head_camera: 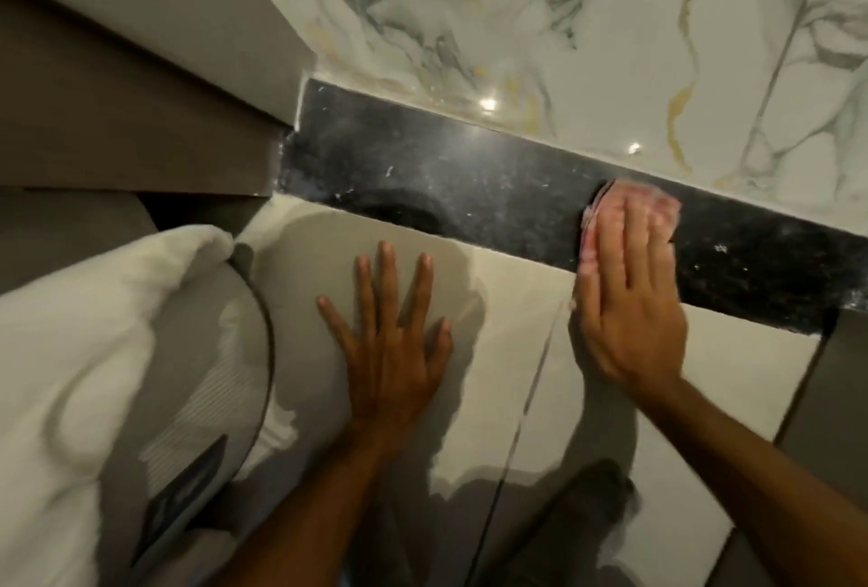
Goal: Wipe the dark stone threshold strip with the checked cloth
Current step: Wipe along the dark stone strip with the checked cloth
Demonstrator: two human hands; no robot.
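The dark stone threshold strip [469, 182] runs diagonally from the upper left to the right edge, speckled with white dust and marks. A pink checked cloth [657, 206] lies on its right part, blurred, pressed flat under the fingers of my right hand [629, 295]. My left hand [390, 337] rests flat with fingers spread on the pale floor tile just in front of the strip, holding nothing.
White marble tiles with grey and gold veins [563, 22] lie beyond the strip. A brown door frame [141, 93] stands at the strip's left end. A white towel [70, 328] and a grey round-edged object [211, 375] sit at the lower left.
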